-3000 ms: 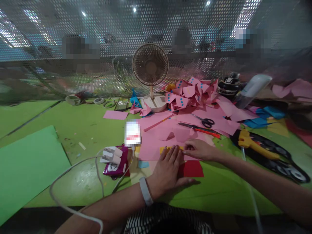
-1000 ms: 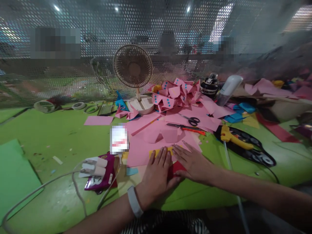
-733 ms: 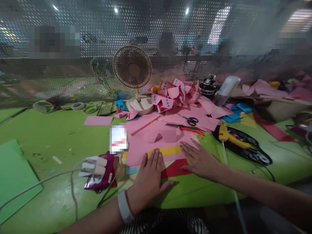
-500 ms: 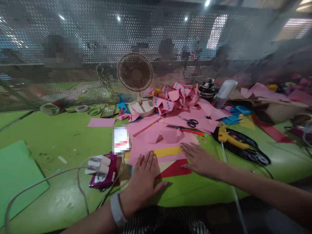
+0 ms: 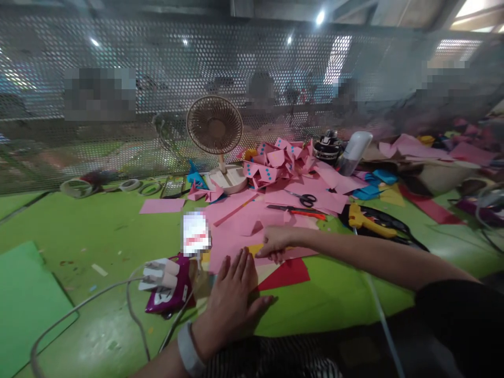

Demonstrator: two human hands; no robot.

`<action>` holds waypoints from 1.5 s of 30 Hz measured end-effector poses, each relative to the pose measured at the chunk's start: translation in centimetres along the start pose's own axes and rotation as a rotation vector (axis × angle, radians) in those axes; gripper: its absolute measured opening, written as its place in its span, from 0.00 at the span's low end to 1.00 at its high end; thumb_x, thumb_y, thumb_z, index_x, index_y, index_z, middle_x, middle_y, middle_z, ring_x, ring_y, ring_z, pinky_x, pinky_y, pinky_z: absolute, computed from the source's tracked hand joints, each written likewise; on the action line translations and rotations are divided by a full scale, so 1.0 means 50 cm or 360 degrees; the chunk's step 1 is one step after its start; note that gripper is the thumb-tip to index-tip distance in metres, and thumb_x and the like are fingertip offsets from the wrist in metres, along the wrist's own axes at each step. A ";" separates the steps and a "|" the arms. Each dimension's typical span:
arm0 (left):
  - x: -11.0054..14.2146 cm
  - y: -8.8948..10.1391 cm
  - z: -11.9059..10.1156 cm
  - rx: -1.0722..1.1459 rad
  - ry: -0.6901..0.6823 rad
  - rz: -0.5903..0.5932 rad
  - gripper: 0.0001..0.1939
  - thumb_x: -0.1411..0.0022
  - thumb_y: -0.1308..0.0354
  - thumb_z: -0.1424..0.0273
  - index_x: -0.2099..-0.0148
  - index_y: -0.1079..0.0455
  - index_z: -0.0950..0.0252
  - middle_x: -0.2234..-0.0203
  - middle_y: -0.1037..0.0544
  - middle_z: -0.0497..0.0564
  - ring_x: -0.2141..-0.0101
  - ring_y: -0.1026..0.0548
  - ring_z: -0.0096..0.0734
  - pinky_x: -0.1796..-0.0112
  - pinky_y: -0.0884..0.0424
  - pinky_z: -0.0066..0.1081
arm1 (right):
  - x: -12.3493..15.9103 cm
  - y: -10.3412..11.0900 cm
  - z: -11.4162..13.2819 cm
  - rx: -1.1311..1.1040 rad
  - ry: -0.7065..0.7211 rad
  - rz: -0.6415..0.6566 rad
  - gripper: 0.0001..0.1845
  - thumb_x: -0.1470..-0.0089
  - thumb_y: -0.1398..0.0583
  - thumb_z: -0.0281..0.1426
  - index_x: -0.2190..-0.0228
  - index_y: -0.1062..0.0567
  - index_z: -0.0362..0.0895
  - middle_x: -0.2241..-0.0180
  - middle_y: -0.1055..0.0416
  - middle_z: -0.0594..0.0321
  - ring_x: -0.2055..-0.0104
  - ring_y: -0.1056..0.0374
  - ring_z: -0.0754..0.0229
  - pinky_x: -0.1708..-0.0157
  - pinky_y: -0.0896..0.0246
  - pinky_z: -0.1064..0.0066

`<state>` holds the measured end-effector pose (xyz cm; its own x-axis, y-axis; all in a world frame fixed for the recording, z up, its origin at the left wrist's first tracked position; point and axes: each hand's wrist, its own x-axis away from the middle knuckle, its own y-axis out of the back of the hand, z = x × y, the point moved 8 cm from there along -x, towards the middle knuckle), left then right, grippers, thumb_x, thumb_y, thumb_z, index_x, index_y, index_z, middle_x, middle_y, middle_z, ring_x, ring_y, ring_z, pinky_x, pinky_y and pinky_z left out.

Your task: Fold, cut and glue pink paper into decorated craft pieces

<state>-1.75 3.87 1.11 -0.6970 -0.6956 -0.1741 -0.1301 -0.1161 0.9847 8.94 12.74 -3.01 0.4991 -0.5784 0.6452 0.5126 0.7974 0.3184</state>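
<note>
Here, yellow strip (image 5: 255,249) beneath the clenched right hand (image 5: 274,243), its end by the flat, loosely spread left hand (image 5: 232,290)

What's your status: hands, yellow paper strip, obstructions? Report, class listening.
Left hand spread flat at yellow paper strip; right hand curled over it. Strip on flat pink paper sheet, partly hidden by right hand. Bent pink paper piece just beyond strip.
</note>
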 end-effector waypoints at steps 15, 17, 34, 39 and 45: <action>-0.005 -0.007 0.002 -0.0083 -0.0049 -0.0027 0.43 0.41 0.59 0.44 0.36 0.52 0.72 0.40 0.44 0.64 0.39 0.49 0.47 0.43 0.50 0.47 | 0.143 0.102 -0.186 -0.0046 -0.0284 -0.0261 0.26 0.64 0.36 0.51 0.83 0.28 0.38 0.85 0.28 0.62 0.83 0.32 0.65 0.84 0.41 0.77; -0.005 -0.007 0.002 -0.0097 -0.0052 -0.0008 0.42 0.41 0.60 0.44 0.37 0.51 0.72 0.40 0.44 0.64 0.39 0.49 0.47 0.43 0.49 0.46 | 0.157 0.113 -0.190 -0.0085 -0.0300 -0.0284 0.26 0.66 0.35 0.51 0.83 0.29 0.39 0.85 0.29 0.63 0.84 0.32 0.65 0.83 0.40 0.77; -0.160 -0.001 0.022 0.0916 0.0565 0.0673 0.30 0.42 0.57 0.47 0.81 0.33 0.65 0.87 0.30 0.51 0.82 0.29 0.32 0.76 0.36 0.30 | 0.081 0.071 -0.110 0.0020 -0.0073 -0.0316 0.24 0.61 0.36 0.49 0.84 0.29 0.40 0.87 0.30 0.63 0.85 0.34 0.66 0.85 0.44 0.78; -0.158 -0.068 0.031 0.1412 0.0794 0.1035 0.26 0.47 0.45 0.52 0.86 0.37 0.66 0.92 0.35 0.46 0.89 0.37 0.24 0.83 0.40 0.26 | 0.080 0.067 -0.104 0.0010 -0.0035 -0.0283 0.27 0.61 0.37 0.52 0.85 0.30 0.40 0.88 0.31 0.64 0.86 0.35 0.67 0.86 0.46 0.78; -0.139 -0.062 0.055 0.1458 0.0791 0.1082 0.28 0.49 0.45 0.49 0.86 0.37 0.66 0.93 0.36 0.46 0.90 0.38 0.23 0.84 0.41 0.25 | 0.077 0.073 -0.113 0.0030 -0.0045 -0.0317 0.28 0.65 0.36 0.54 0.84 0.29 0.39 0.87 0.30 0.64 0.85 0.33 0.66 0.86 0.45 0.79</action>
<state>1.55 11.01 -0.75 -0.4995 -0.6369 0.5873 -0.4307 0.7708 0.4695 16.68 12.47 -3.31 0.3692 -0.7202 0.5873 0.5858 0.6710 0.4546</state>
